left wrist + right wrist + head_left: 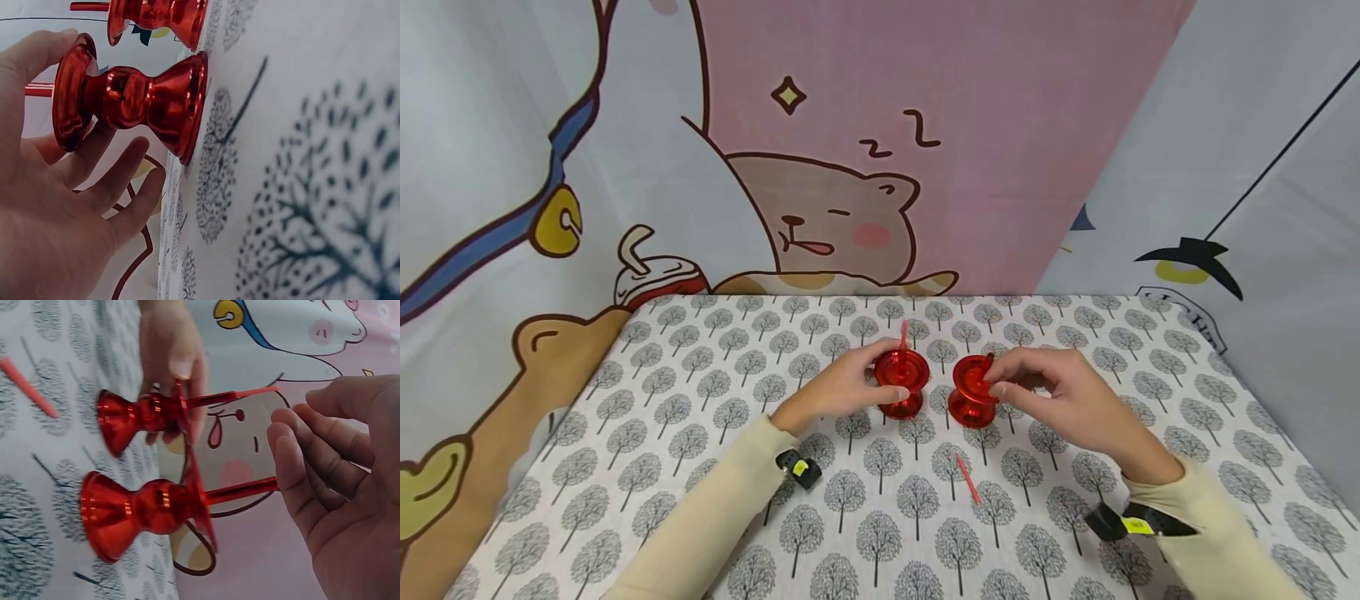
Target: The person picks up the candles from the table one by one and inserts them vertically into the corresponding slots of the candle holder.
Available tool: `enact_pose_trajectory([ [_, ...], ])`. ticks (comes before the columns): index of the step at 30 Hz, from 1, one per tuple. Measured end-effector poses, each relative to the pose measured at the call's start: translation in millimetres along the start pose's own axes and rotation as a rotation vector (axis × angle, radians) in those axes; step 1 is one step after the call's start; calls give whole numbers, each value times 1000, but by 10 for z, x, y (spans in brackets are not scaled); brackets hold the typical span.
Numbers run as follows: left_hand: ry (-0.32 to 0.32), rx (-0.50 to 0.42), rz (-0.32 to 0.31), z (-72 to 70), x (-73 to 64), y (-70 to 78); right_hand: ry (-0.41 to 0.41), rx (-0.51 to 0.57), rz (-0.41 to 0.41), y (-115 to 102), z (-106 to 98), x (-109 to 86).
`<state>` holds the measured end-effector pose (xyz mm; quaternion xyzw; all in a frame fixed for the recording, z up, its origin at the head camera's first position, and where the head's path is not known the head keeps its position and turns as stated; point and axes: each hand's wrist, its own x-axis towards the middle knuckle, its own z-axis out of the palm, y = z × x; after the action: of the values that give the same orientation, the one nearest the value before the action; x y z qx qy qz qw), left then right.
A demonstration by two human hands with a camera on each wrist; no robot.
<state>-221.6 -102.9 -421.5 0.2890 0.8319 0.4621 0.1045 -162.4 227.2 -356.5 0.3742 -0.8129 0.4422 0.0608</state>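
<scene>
I have the person's left hand (850, 383) holding the left holder (912, 382), a shiny red piece with a flared base and a wide dish. The thumb is on the near side of the dish rim and the fingers reach round the far side. That holder stands upright on the bench (910, 554), and a thin, pale red stick (904, 336) rises from the darker post at its centre.

Just beside it, I see the matching right holder (972, 398), with a short, dark red post (988, 360) up from its dish. The right hand (1060, 392) hovers at that post, its fingers loosely bent and nothing visible in its grasp; on my right wrist feed a fingertip overlaps the post's end, and I cannot tell whether they touch.

A loose red stick (967, 480) lies flat on the bench, nearer to the person than both holders and well apart from the left hand. The bench wears a white cloth printed with dark trees. Behind it I get a backdrop (1000, 167) with a sleeping cartoon bear, and both arms come in wearing cream sleeves (722, 508).
</scene>
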Motion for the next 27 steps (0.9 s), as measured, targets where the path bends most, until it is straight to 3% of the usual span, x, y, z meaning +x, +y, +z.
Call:
enact_pose_trajectory([
  [4, 34, -3, -21, -2, 6, 8, -51, -24, -7, 35, 89, -53],
  [7, 100, -39, -9, 0, 9, 29, -89, -33, -23, 64, 158, -88],
  [15, 354, -183, 195, -63, 0, 181, -208, -66, 6, 122, 253, -122],
  [20, 445, -219, 290, -74, -24, 393, -293, -104, 80, 104, 278, -142],
  [27, 542, -101, 445, 18, -121, 688, -413, -81, 130, 110, 326, -165],
])
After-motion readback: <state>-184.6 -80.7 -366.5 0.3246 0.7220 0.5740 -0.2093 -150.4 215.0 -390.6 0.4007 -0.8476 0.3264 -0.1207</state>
